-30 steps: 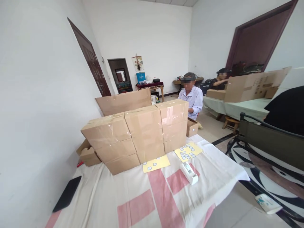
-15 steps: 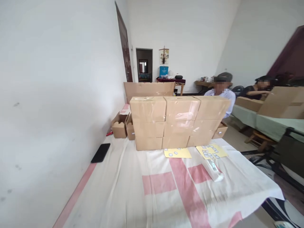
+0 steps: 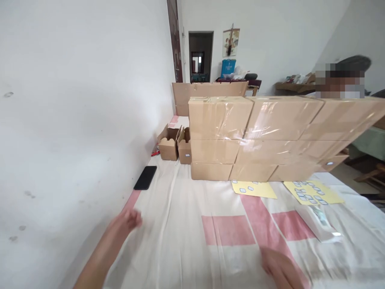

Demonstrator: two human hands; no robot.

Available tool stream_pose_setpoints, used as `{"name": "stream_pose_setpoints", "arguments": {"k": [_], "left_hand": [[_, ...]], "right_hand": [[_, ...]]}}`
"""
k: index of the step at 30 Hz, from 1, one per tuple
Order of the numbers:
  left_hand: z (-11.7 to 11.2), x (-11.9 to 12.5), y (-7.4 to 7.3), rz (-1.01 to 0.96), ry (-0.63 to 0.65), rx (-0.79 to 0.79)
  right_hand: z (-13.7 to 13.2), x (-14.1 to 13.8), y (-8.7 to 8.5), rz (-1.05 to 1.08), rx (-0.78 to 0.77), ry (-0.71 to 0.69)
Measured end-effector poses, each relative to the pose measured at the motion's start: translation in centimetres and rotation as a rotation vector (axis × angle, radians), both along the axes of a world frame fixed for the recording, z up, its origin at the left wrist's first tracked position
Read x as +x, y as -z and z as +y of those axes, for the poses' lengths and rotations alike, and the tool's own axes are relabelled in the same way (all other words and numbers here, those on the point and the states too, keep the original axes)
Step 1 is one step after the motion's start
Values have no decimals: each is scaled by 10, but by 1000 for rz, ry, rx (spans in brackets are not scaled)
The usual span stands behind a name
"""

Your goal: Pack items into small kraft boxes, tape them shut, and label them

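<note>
My left hand [image 3: 128, 220] reaches forward over the white and pink cloth [image 3: 186, 237] near the wall, smeared by motion, with the black phone [image 3: 145, 177] a short way ahead of it. My right hand [image 3: 278, 269] rests low on the cloth at the bottom edge, blurred, its fingers not clear. Neither hand shows anything in it. A stack of taped cardboard boxes [image 3: 249, 138] stands across the middle of the table. Two yellow sticker sheets [image 3: 253, 188] [image 3: 313, 192] lie in front of the stack.
A white tape dispenser [image 3: 319, 223] lies right of centre. Small open cartons [image 3: 174, 146] sit by the wall behind the phone. A flat cardboard sheet [image 3: 207, 90] stands behind the stack. A person [image 3: 343, 78] sits beyond the boxes.
The view has swung left and closer to the table. Both my hands have come into view, the left stretching toward the phone side, the right at the bottom edge.
</note>
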State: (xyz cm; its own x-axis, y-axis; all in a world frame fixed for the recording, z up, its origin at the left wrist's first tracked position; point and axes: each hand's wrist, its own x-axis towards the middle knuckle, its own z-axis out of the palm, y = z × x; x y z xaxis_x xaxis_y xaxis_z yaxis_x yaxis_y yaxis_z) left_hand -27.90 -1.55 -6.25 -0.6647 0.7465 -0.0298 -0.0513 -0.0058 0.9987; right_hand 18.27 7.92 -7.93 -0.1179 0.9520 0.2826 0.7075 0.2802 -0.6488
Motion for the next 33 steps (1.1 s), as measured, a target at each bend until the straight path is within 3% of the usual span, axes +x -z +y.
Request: {"name": "stream_pose_setpoints", "arguments": {"k": [1,2,3,5,7,9,13,18,21,24,27,33], "left_hand": [[30,-10,-1,-256,-71,128],[61,-19,-1,-475,-148,279],[94,-26,-1,-523,-162,337],[155,-40,5,-575,-186,365],[207,-55,15,-640,-214,370],[246,-71,26,-694,-246,370],[300,-108,40,-744,-298,417],[337,-141,53,-742,-292,491],[342,-150,65,-718,-266,476],[341,-150,72,-620,-321,452],[335,-142,68,-415,-438,440],[311,-126,42,8,-579,431]], "right_hand": [[16,-34,0,38,-22,-133],[31,-72,-2,134,-84,-399],[45,-112,-5,235,-127,-612],[72,-195,-15,405,-123,-805],[97,-267,-21,550,-143,-799],[124,-323,-19,691,-250,-681],[180,-394,10,808,-306,-497],[228,-439,53,822,-277,-360],[234,-448,69,829,-262,-338],[232,-447,74,797,-244,-395],[232,-443,72,794,-266,-425],[234,-440,70,834,-311,-436]]}}
